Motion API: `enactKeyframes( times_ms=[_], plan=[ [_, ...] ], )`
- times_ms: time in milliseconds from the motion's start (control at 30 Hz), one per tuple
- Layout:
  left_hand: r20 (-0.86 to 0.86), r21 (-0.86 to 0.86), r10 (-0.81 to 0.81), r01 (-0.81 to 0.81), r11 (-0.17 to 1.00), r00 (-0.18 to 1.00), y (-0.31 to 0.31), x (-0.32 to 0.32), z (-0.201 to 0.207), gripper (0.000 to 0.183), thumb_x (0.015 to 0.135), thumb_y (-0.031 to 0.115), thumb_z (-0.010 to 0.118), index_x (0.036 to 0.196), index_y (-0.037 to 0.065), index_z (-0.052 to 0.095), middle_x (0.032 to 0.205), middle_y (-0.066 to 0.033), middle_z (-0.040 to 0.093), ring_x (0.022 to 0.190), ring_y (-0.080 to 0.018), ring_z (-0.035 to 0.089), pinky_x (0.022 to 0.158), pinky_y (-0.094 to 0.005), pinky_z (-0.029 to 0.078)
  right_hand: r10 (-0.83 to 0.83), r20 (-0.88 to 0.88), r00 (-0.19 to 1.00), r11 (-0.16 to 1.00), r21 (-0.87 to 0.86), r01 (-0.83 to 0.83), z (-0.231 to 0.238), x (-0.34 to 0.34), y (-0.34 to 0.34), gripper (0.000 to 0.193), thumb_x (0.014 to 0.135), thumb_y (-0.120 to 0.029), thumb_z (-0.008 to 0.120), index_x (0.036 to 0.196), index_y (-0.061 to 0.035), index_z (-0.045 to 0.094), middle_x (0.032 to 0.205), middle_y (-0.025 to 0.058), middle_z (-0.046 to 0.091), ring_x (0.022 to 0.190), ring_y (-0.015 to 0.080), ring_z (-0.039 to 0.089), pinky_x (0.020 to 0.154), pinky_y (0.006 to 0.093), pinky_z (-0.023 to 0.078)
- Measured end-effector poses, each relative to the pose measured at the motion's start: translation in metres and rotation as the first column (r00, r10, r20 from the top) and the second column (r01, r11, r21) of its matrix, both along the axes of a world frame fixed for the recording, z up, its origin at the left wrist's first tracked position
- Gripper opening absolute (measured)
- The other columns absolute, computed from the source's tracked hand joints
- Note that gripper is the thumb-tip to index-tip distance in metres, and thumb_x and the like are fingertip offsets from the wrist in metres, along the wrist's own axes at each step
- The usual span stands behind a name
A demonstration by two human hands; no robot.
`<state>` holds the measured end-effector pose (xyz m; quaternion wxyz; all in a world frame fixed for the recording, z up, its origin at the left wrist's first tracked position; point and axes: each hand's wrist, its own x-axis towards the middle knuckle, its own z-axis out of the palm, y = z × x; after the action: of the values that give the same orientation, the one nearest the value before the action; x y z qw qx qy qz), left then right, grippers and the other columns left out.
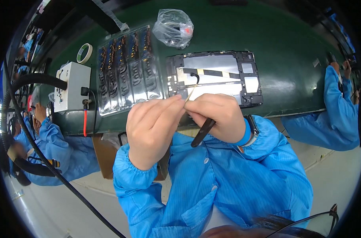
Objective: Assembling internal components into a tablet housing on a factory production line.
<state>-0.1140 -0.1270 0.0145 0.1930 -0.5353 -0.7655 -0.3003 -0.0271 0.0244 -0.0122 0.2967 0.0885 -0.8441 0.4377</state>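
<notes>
My left hand [150,127] is closed, its fingertips pinched at the lower end of a thin gold-coloured strip with a black hooked end [195,76]. Beside it, my right hand [220,115] is closed with its fingertips at the same strip. From under that hand juts a dark flat-handled tool [203,133], perhaps tweezers; its tip is hidden. Just beyond the hands lies a black rectangular device frame [249,58] with silvery panels and a black-and-yellow band across it. The strip's hooked end shows above this frame; whether it touches cannot be made out.
A clear plastic tray [105,105] of dark small parts lies left of the frame. Farther off are a crumpled clear bag [173,29] and a tape roll [85,53]. A white box with a thick black hose [75,85] stands left. Blue-sleeved people work at both sides.
</notes>
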Motion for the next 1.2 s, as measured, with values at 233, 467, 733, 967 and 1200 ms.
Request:
enactKeyframes(
  times_ms=[233, 467, 733, 967, 1200],
  plan=[
    [-0.101, 0.023, 0.03, -0.028, 0.999, 0.994, -0.01, -0.005, -0.009, 0.025, 0.06, 0.002, 0.068, 0.084, 0.006, 0.063, 0.085, -0.0027, 0.065, 0.074, -0.0182, 0.059, 0.065, -0.0289, 0.043, 0.064, 0.082, 0.995, 0.998, 0.008, -0.065, 0.0, -0.001, 0.0, 0.022, 0.065, 0.004, 0.064, 0.087, -0.0001, 0.062, 0.066, 0.0098, 0.057, 0.058, 0.0237, 0.057, 0.05, 0.0303, 0.044],
    [0.243, 0.227, 0.721, -0.761, 0.608, 0.649, -0.104, 0.004, -0.026, 0.015, 0.077, -0.007, 0.056, 0.088, -0.001, 0.065, 0.082, -0.0091, 0.064, 0.07, -0.0168, 0.058, 0.065, -0.0256, 0.046, 0.181, 0.237, 0.955, 0.981, -0.107, -0.16, -0.002, 0.002, 0.014, 0.021, 0.068, 0.003, 0.064, 0.089, -0.0004, 0.063, 0.066, 0.0113, 0.059, 0.057, 0.0225, 0.057, 0.051, 0.0298, 0.043],
    [0.077, -0.518, 0.988, -0.841, 0.155, 0.134, -0.181, 0.034, -0.113, 0.018, 0.081, 0.014, 0.058, 0.087, -0.002, 0.064, 0.084, -0.0189, 0.063, 0.075, -0.0288, 0.062, 0.069, -0.0349, 0.048, 0.126, 0.361, 0.924, 0.982, -0.175, -0.066, -0.008, 0.007, 0.012, 0.018, 0.071, 0.002, 0.063, 0.089, -0.0004, 0.064, 0.069, 0.0115, 0.062, 0.059, 0.0189, 0.059, 0.053, 0.0268, 0.044],
    [0.737, 0.137, 0.353, -0.639, 0.757, 0.576, -0.096, 0.051, -0.076, 0.025, 0.088, 0.002, 0.046, 0.111, -0.005, 0.053, 0.103, -0.0171, 0.06, 0.092, -0.0188, 0.059, 0.079, -0.0286, 0.046, 0.356, 0.427, 0.831, 0.916, -0.335, -0.22, -0.014, 0.013, -0.005, 0.025, 0.07, 0.001, 0.064, 0.094, -0.0018, 0.062, 0.083, 0.0134, 0.064, 0.071, 0.0222, 0.064, 0.065, 0.0284, 0.05],
    [0.647, 0.309, 0.162, -0.451, 0.837, 0.745, -0.033, 0.047, -0.069, 0.024, 0.08, -0.01, 0.051, 0.103, -0.006, 0.057, 0.094, -0.0158, 0.063, 0.083, -0.0176, 0.061, 0.076, -0.0267, 0.048, 0.39, 0.451, 0.803, 0.906, -0.346, -0.245, -0.025, 0.019, -0.016, 0.033, 0.067, -0.003, 0.068, 0.099, -0.0012, 0.06, 0.087, 0.0129, 0.064, 0.075, 0.024, 0.064, 0.065, 0.0315, 0.049]
  ],
)
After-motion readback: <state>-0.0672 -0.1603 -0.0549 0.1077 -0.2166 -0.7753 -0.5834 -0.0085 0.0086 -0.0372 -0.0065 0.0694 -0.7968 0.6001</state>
